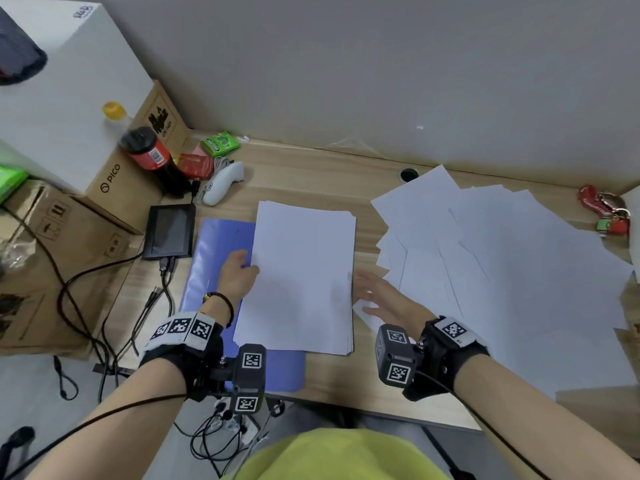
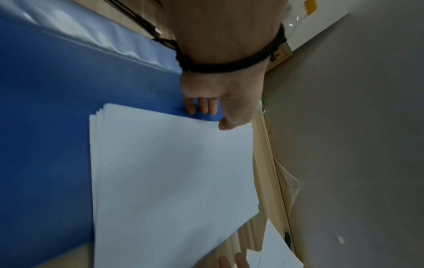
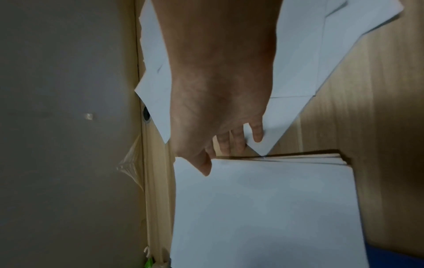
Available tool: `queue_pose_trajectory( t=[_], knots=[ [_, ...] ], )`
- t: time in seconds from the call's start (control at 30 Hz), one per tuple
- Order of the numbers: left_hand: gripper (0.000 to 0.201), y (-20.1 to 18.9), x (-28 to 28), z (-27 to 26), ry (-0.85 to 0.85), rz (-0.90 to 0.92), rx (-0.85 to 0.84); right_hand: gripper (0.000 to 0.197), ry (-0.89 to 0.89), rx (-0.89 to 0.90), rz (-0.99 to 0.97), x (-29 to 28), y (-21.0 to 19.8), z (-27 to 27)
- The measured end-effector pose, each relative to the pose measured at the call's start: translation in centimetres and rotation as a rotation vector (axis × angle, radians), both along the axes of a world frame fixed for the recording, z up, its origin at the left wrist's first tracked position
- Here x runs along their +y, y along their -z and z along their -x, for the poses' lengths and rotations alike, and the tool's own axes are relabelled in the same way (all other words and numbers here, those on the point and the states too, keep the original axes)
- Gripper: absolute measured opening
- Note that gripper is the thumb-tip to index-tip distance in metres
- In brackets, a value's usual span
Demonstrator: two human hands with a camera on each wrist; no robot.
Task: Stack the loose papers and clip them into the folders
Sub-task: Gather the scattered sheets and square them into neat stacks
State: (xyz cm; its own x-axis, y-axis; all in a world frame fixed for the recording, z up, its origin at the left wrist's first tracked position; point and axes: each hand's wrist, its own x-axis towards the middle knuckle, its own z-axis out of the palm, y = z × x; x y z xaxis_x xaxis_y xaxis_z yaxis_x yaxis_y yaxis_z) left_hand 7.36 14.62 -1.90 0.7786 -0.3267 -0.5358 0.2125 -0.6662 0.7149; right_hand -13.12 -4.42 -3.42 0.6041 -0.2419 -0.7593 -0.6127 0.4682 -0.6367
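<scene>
A squared stack of white papers (image 1: 301,278) lies in the middle of the wooden desk, its left part overlapping a blue folder (image 1: 214,271). My left hand (image 1: 247,263) is at the stack's left edge. In the left wrist view its thumb (image 2: 226,125) rests on the top sheet, and the fingers (image 2: 201,107) touch the folder (image 2: 57,117) beside the edge. My right hand (image 1: 363,289) is open with fingers spread, at the stack's right edge. In the right wrist view its fingers (image 3: 257,132) touch a loose sheet. Loose papers (image 1: 502,271) fan out to the right.
A black screen (image 1: 171,230) with cables, a white controller (image 1: 223,183), a cola bottle (image 1: 152,154) and cardboard boxes (image 1: 114,188) crowd the left. A key bunch (image 1: 606,209) lies far right. A cable hole (image 1: 408,174) sits by the wall.
</scene>
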Motion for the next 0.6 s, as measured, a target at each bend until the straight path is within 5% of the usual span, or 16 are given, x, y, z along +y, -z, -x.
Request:
queue_pose_trajectory(
  t=[0.13, 0.3, 0.4, 0.6],
  knots=[
    [0.038, 0.0, -3.5, 1.5, -0.09, 0.067, -0.11, 0.033, 0.085, -0.036, 0.039, -3.7, -1.3, 3.1],
    [0.028, -0.6, -10.5, 7.2, 0.182, 0.173, 0.159, 0.03, 0.27, 0.029, 0.093, -7.7, -1.7, 11.2],
    [0.036, -0.4, -13.8, 11.0, 0.331, 0.069, 0.272, 0.028, 0.409, 0.084, 0.152, -9.1, -0.9, 16.4],
    [0.057, 0.4, -17.0, 15.1, 0.442, -0.099, 0.209, 0.038, 0.48, 0.175, 0.241, -10.0, 0.2, 22.3]
  ],
)
